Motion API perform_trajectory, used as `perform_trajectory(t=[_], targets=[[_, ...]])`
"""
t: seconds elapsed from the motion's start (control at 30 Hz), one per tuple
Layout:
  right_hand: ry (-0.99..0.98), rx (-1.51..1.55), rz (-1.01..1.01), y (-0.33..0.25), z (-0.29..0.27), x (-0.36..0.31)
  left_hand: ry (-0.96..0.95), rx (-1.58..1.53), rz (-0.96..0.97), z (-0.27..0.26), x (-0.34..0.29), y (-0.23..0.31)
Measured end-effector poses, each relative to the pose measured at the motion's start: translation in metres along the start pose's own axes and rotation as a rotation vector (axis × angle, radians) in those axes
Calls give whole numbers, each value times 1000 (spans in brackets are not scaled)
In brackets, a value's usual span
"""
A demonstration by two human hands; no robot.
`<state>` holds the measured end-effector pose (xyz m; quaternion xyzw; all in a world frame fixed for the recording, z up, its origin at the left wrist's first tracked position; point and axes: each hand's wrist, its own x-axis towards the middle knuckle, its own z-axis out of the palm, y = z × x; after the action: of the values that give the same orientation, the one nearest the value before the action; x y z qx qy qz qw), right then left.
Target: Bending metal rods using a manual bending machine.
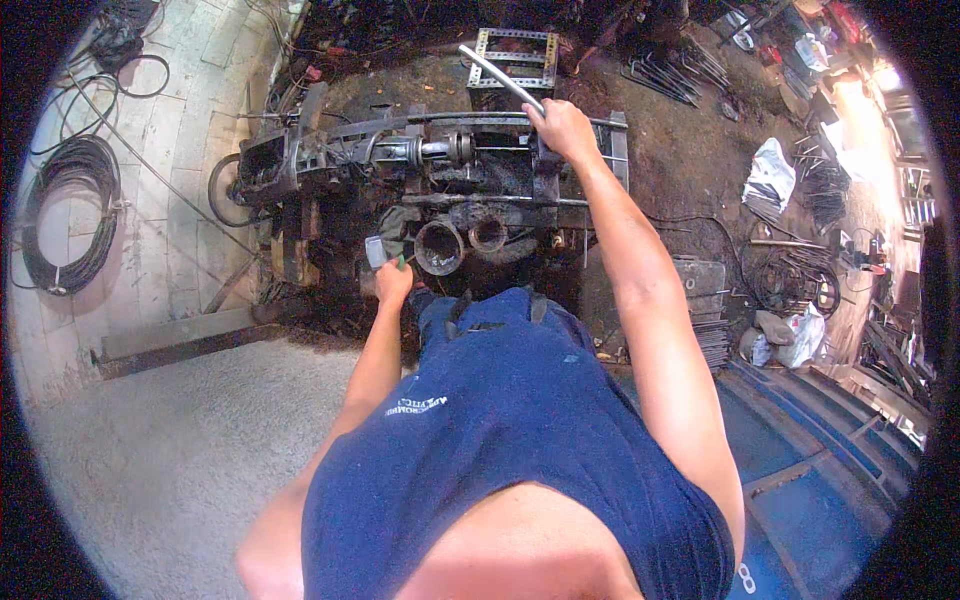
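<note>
My right hand [565, 130] is closed round the lower end of a bright metal bar [497, 78], which slants up to the left over the far side of a long, greasy machine [345, 160]. A shiny shaft [440, 149] lies along the machine's middle. On the near side, my left hand [393, 282] is closed on a small thing with a green end [401, 262]; its kind does not show. Beside those fingers is a pale grey flat piece [375, 251], and I cannot tell whether I hold it. Just right sit two round, dirty metal openings [438, 247].
A perforated metal frame [515, 58] stands beyond the machine. Coiled black cable [70, 215] lies on the left floor. Bundles of metal rods [675, 75], white bags [768, 178] and a wire coil [795, 280] lie at right. Blue sheet metal [800, 500] is at lower right.
</note>
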<state>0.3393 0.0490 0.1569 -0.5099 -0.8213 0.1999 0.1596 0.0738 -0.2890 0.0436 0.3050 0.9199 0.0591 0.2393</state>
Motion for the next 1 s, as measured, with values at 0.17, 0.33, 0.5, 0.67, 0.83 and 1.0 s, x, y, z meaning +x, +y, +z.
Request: perform_trajectory(t=[0.17, 0.33, 0.5, 0.67, 0.83, 1.0], targets=[[-6, -8, -23, 3, 2, 2, -2, -7, -2, -2, -2, 4], [11, -1, -30, -4, 1, -2, 1, -34, -26, 1, -3, 3], [0, -12, -18, -7, 0, -2, -13, -34, -32, 4, 1, -3], [19, -20, -14, -5, 0, -2, -4, -50, -19, 6, -1, -3], [-8, -59, 3, -4, -1, -1, -11, -14, -18, 1, -3, 3], [-5, -69, 3, -7, 1, -1, 11, -11, -35, 0, -6, 6]])
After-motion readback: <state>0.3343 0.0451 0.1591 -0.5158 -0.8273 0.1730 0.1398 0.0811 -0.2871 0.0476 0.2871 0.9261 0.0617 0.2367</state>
